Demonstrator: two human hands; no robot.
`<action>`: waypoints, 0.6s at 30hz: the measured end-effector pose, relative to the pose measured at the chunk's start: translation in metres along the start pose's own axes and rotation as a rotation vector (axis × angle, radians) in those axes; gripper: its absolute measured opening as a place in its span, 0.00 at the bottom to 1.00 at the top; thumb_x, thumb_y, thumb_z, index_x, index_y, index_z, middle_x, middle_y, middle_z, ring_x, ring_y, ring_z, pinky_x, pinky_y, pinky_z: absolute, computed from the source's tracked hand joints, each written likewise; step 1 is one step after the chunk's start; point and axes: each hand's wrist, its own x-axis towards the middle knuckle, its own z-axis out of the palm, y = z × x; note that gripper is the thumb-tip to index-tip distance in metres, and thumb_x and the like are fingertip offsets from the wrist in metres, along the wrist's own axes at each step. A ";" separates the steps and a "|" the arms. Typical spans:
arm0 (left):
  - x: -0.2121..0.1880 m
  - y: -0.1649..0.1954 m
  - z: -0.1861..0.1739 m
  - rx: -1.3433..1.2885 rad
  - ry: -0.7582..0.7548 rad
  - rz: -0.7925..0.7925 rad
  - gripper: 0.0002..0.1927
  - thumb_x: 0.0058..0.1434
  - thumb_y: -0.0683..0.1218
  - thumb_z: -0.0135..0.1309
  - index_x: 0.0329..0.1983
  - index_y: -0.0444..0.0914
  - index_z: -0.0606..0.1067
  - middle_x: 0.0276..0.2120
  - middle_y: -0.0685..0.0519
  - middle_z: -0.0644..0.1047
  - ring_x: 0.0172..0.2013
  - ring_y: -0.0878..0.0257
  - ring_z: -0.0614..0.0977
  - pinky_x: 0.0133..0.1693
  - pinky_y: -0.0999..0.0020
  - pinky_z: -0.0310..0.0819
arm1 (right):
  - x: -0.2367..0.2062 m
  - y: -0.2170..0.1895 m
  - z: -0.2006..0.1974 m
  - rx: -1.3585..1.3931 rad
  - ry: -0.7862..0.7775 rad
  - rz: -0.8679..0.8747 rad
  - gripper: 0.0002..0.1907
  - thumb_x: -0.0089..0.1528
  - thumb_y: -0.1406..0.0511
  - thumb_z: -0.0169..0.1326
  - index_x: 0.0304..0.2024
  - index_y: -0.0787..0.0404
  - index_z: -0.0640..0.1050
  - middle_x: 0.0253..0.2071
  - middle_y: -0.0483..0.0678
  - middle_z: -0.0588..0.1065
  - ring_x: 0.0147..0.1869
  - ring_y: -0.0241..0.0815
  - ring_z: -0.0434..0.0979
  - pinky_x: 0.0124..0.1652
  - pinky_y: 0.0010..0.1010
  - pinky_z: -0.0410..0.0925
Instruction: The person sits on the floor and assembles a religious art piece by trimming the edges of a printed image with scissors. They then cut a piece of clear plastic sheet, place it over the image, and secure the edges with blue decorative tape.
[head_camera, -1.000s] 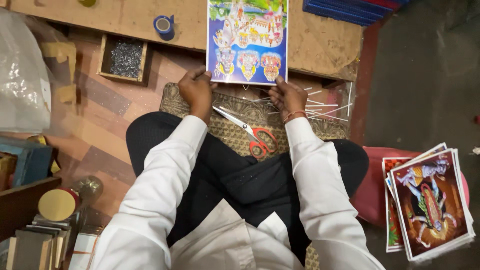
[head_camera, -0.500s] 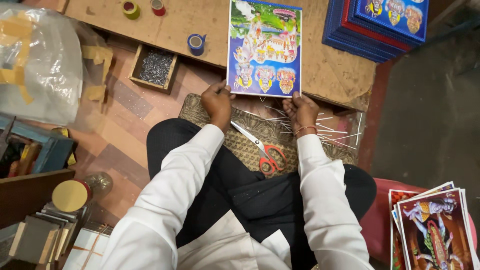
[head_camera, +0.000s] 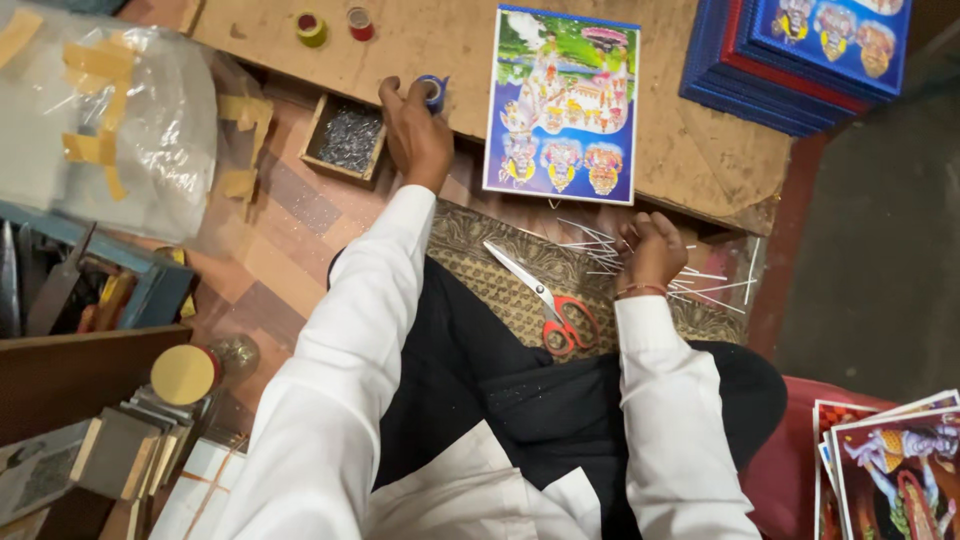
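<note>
My left hand (head_camera: 415, 130) reaches forward onto a low wooden board (head_camera: 690, 150) and closes around a small blue tape roll (head_camera: 434, 90). My right hand (head_camera: 652, 250) rests at the board's near edge, fingers curled among several thin white sticks (head_camera: 600, 250); whether it grips one I cannot tell. A colourful printed picture (head_camera: 562, 105) with a blue border lies flat on the board between the hands. Red-handled scissors (head_camera: 548, 305) lie on the woven mat (head_camera: 470, 260) over my lap.
A small wooden box of dark nails (head_camera: 347, 138) sits left of my left hand. Two small tape rolls (head_camera: 330, 24) lie at the board's far edge. A stack of blue-framed pictures (head_camera: 800, 55) stands top right, loose prints (head_camera: 890, 465) bottom right, a taped plastic bag (head_camera: 110, 120) at left.
My left hand left the picture's lower edge and moved up and left to the blue tape roll. The right hand let go of the picture and dropped to the sticks.
</note>
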 end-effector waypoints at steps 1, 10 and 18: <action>0.005 -0.001 0.006 0.003 0.044 0.047 0.16 0.56 0.34 0.61 0.48 0.39 0.78 0.61 0.38 0.68 0.56 0.41 0.75 0.55 0.55 0.73 | -0.009 -0.005 0.000 -0.028 -0.034 -0.044 0.15 0.61 0.71 0.58 0.51 0.64 0.77 0.39 0.50 0.80 0.33 0.41 0.80 0.29 0.30 0.72; -0.105 0.020 -0.018 -1.030 -0.872 -0.270 0.09 0.63 0.33 0.59 0.47 0.29 0.76 0.38 0.48 0.78 0.36 0.62 0.83 0.38 0.69 0.81 | -0.099 -0.049 0.006 -0.207 -0.644 -0.273 0.17 0.64 0.67 0.61 0.54 0.68 0.79 0.48 0.50 0.80 0.48 0.36 0.80 0.49 0.27 0.74; -0.148 0.036 -0.033 -1.154 -1.056 -0.170 0.10 0.62 0.33 0.58 0.46 0.32 0.75 0.41 0.52 0.80 0.41 0.64 0.84 0.45 0.69 0.83 | -0.096 -0.046 0.009 -0.237 -0.798 -0.183 0.14 0.62 0.71 0.61 0.51 0.70 0.80 0.45 0.50 0.81 0.47 0.35 0.81 0.49 0.26 0.75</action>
